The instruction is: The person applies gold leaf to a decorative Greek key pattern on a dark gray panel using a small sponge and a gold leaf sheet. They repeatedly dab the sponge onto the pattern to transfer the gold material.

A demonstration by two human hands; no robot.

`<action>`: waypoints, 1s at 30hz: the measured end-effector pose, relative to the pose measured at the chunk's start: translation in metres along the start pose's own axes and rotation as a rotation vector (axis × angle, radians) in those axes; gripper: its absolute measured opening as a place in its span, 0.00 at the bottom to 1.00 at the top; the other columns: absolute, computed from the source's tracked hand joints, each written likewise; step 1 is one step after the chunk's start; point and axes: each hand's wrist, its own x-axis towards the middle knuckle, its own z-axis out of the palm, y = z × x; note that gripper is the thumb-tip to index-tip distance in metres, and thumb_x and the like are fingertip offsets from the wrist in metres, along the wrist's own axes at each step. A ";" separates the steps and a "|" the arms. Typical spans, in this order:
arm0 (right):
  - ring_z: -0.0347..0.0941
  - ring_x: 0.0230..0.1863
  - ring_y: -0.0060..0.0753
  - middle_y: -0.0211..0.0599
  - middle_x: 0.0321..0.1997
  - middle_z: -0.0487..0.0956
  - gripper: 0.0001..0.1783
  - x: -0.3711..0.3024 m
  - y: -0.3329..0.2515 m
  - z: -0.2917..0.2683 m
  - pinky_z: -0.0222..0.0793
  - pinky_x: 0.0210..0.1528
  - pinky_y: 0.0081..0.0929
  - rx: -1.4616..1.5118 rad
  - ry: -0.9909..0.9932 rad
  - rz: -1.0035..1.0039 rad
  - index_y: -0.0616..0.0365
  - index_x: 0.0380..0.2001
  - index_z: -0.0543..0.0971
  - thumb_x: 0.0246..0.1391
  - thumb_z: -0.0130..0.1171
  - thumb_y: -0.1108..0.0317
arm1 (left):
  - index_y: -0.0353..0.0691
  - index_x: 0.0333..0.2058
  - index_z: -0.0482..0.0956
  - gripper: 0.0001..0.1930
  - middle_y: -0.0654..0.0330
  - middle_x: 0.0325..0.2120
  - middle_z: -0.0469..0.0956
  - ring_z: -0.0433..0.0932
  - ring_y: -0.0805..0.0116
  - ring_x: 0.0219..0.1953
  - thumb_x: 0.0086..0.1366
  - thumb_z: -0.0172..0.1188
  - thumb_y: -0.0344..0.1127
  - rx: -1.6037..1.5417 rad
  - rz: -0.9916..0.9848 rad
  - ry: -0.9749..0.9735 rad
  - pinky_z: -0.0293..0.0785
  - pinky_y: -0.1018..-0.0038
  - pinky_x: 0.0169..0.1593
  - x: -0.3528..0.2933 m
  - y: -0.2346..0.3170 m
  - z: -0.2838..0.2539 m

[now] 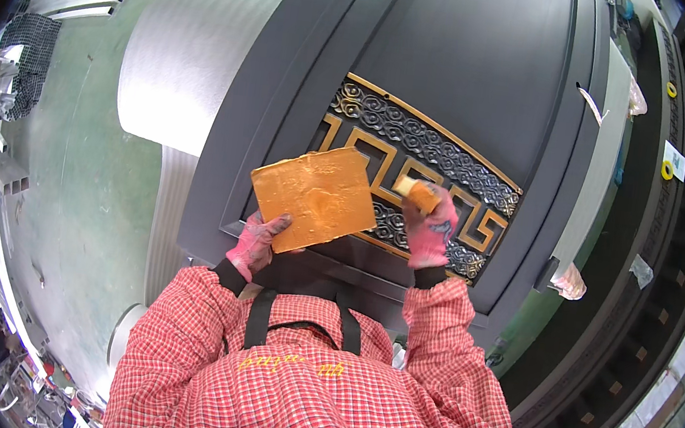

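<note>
Left hand (256,242): clamped on the near left corner of a gold-coated board (314,198), held above a dark grey door panel (484,35). Right hand (429,237): closed on a small gold-stained block (422,195), pale-ended, over the fret band (374,141); from where I stand, contact cannot be told. Near scroll band (465,257): partly hidden; dark, gold-touched. Fret band: visible raised lines gold, seemingly covered. Far scroll band (429,139): gold tints toward both ends; dark middle apparently left. Far edging strip (435,131): gold, seemingly finished.
</note>
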 end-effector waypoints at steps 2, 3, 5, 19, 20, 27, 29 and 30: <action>0.77 0.36 0.43 0.43 0.35 0.79 0.19 0.014 0.025 0.008 0.72 0.37 0.30 -0.034 0.042 0.123 0.57 0.34 0.78 0.39 0.70 0.61 | 0.36 0.53 0.62 0.25 0.53 0.46 0.73 0.78 0.55 0.45 0.59 0.61 0.35 -0.001 0.004 0.010 0.83 0.60 0.34 0.001 -0.002 -0.010; 0.77 0.36 0.42 0.43 0.35 0.79 0.20 0.021 0.029 0.010 0.72 0.38 0.30 -0.070 0.051 0.107 0.58 0.35 0.78 0.39 0.70 0.60 | 0.36 0.53 0.62 0.26 0.52 0.46 0.73 0.78 0.55 0.45 0.59 0.61 0.35 -0.003 0.006 0.018 0.83 0.60 0.34 0.000 -0.002 -0.013; 0.77 0.37 0.42 0.43 0.36 0.79 0.21 0.032 0.043 0.019 0.72 0.39 0.31 0.004 0.003 0.242 0.58 0.36 0.78 0.39 0.70 0.60 | 0.36 0.54 0.61 0.27 0.52 0.48 0.72 0.77 0.54 0.45 0.59 0.61 0.35 0.015 0.019 0.032 0.83 0.59 0.34 0.001 -0.003 -0.014; 0.77 0.34 0.45 0.41 0.33 0.80 0.23 0.035 0.033 0.010 0.72 0.37 0.32 -0.101 -0.021 0.121 0.57 0.38 0.78 0.36 0.72 0.63 | 0.35 0.53 0.61 0.26 0.51 0.47 0.72 0.78 0.54 0.45 0.59 0.61 0.35 -0.010 -0.005 0.074 0.84 0.62 0.32 0.002 -0.009 -0.017; 0.77 0.34 0.45 0.42 0.33 0.80 0.22 0.039 0.041 0.016 0.72 0.38 0.32 -0.055 -0.027 0.171 0.57 0.38 0.78 0.36 0.71 0.64 | 0.35 0.53 0.62 0.26 0.51 0.47 0.72 0.78 0.54 0.45 0.59 0.61 0.35 -0.010 0.002 0.062 0.84 0.62 0.32 0.003 -0.009 -0.015; 0.78 0.37 0.43 0.43 0.36 0.80 0.18 0.014 0.030 0.011 0.73 0.40 0.32 -0.189 -0.120 0.011 0.56 0.36 0.79 0.38 0.69 0.65 | 0.34 0.53 0.62 0.25 0.50 0.47 0.73 0.78 0.54 0.45 0.60 0.61 0.34 -0.008 0.023 0.079 0.84 0.62 0.33 0.000 -0.004 -0.014; 0.77 0.38 0.44 0.43 0.36 0.79 0.18 0.016 0.031 0.006 0.72 0.41 0.31 -0.099 -0.013 0.085 0.56 0.35 0.79 0.39 0.69 0.64 | 0.34 0.53 0.62 0.25 0.50 0.47 0.73 0.78 0.54 0.45 0.60 0.60 0.34 -0.009 0.016 0.074 0.84 0.62 0.33 0.000 -0.005 -0.015; 0.77 0.39 0.44 0.43 0.36 0.79 0.18 0.018 0.032 0.005 0.71 0.41 0.31 -0.052 0.041 0.122 0.56 0.35 0.79 0.39 0.69 0.64 | 0.34 0.53 0.62 0.25 0.50 0.47 0.72 0.78 0.53 0.45 0.60 0.60 0.35 -0.009 0.015 0.075 0.84 0.62 0.33 0.000 -0.006 -0.015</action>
